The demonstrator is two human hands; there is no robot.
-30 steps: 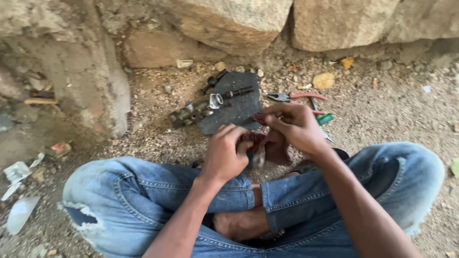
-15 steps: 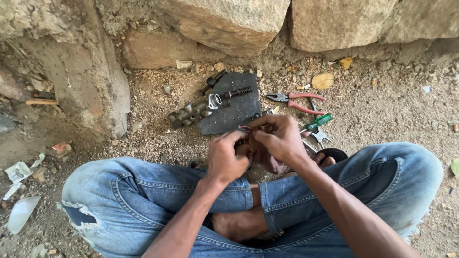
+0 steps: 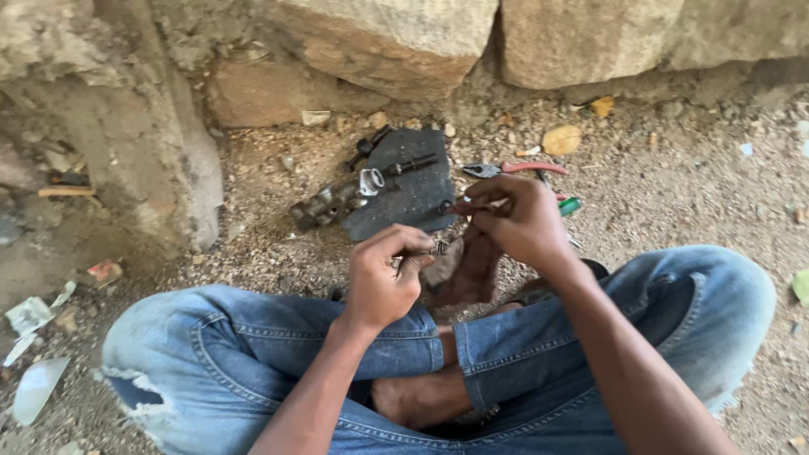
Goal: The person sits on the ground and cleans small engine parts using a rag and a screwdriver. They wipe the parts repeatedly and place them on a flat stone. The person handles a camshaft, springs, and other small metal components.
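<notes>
Now drawn apart: left hand (image 3: 383,282) pinching a small metal part (image 3: 438,248); right hand (image 3: 518,223) gripping a thin tool (image 3: 459,206) just above.

Faded blue jeans (image 3: 278,337), frayed rip at one knee, rolled cuffs, bare forearms, no sleeves visible

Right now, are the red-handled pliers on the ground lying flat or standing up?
Lying flat. The pliers rest on their side on the gravel beyond the right hand, which covers part of the handles.

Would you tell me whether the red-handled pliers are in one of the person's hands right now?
No, the red-handled pliers lie on the gravel beyond the right hand, which holds a thin tool instead.
</notes>
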